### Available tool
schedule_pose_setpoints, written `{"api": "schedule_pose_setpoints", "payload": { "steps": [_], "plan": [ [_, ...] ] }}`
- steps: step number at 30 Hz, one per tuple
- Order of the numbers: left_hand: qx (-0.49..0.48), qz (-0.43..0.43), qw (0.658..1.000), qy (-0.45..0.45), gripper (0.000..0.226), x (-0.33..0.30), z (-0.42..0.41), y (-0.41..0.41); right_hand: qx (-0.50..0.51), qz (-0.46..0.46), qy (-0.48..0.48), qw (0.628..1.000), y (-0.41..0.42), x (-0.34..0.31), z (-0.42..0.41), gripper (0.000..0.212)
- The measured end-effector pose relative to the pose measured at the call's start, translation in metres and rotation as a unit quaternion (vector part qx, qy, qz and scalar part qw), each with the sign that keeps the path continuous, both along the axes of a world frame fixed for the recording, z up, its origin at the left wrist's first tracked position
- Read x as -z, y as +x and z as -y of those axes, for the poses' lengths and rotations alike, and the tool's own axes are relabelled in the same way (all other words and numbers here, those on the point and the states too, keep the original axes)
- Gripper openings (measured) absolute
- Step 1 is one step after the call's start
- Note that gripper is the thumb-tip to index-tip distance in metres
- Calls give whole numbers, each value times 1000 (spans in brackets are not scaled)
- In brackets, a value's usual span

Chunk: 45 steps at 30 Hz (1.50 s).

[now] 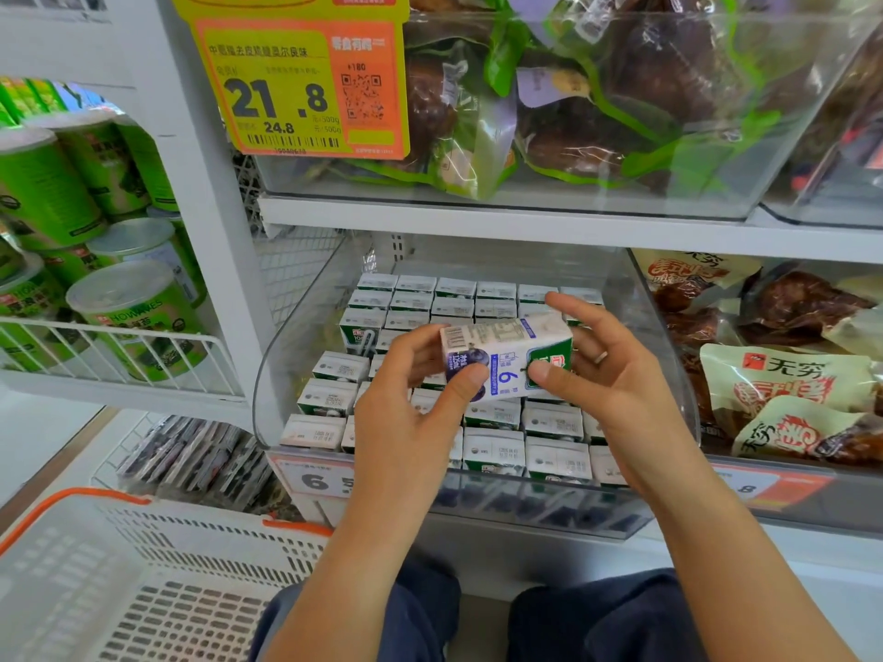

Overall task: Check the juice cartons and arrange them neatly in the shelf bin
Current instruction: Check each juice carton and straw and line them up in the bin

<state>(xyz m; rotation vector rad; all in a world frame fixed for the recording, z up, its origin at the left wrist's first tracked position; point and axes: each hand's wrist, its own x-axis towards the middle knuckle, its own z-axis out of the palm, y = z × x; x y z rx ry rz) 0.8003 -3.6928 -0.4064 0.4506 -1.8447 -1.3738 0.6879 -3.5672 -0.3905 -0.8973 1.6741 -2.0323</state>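
A white metal shop shelf unit (478, 217) fills the view, with two shelf levels visible on its right part. On the upper level sit two clear plastic bins; the larger (621, 193) holds green-edged clear pouches of dark brown food (597, 112), too jumbled to count. A yellow-and-orange price tag reading 21.8 (306, 83) hangs at that bin's left front.

Below the shelves at the lower left stands one white perforated plastic shopping basket with orange rim trim (119, 580).

On the lower level, the clear curved-front plastic shelf bin (267, 375) holds small white-and-green juice cartons standing upright in rows (497, 298), about six across at the back; the hands hide part of the grid, so the full count cannot be told.

To the left, a white wire rack carries at least six green cylindrical snack canisters with pale lids (129, 303). To the right lie several beige-and-red snack packets (783, 379).

Two bare hands hold one white, green and purple juice carton lying on its side (511, 355), just above the rows in the bin. The left hand (411, 413) grips its left end, thumb on the front face and fingers curled behind. The right hand (616, 375), wearing one ring, pinches the right end between thumb and fingers.
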Motion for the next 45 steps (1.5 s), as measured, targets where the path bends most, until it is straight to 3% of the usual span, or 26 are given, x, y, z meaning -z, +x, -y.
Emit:
{"api": "schedule_pose_setpoints", "payload": {
  "steps": [6, 11, 14, 16, 18, 21, 26, 28, 30, 33, 35, 38, 42, 45],
  "plan": [
    [-71, -14, 988, -136, 41, 6, 0, 2, 27, -101, 83, 991, 2, 6, 5, 44],
    [-90, -24, 972, -216, 51, 7, -2, 0, 41, -118, 104, 987, 2, 7, 3, 44],
    [-83, -17, 978, -192, 43, 7, -1, 1, 39, -109, 98, 988, 2, 6, 3, 44],
    [-61, -3, 990, -124, 36, 5, 0, 1, 30, -83, 79, 993, 2, 5, 2, 45],
    [-41, 8, 998, -52, 43, 3, 2, 1, 24, -63, 55, 996, 2, 4, 2, 43],
    [-31, 50, 998, -36, 54, 3, 5, 2, 51, -74, 45, 995, 4, 3, 3, 35],
    [47, 118, 980, -153, 72, 9, 0, 1, 104, -42, 56, 992, 2, 5, 5, 37],
    [43, 136, 959, -243, 79, 12, -1, -2, 109, -19, 51, 993, 0, 5, 5, 39],
    [12, 120, 956, -266, 76, 14, 0, -4, 98, 14, 57, 993, -1, 4, 4, 40],
    [18, 66, 977, -200, 59, 12, 3, -3, 41, 62, 55, 996, -1, 3, 1, 39],
    [51, 44, 992, -106, 45, 7, 3, 0, 30, 62, 51, 996, 0, 1, 0, 28],
    [75, 21, 996, 38, 33, 2, 8, 2, 97, -43, 69, 992, 1, 0, 0, 16],
    [80, 22, 988, 133, 30, 1, 15, 5, 21, -159, 52, 986, 9, 1, 1, 52],
    [116, 43, 979, 165, 28, -3, 14, 6, -12, -169, 57, 984, 10, 2, 3, 58]
  ]
}}
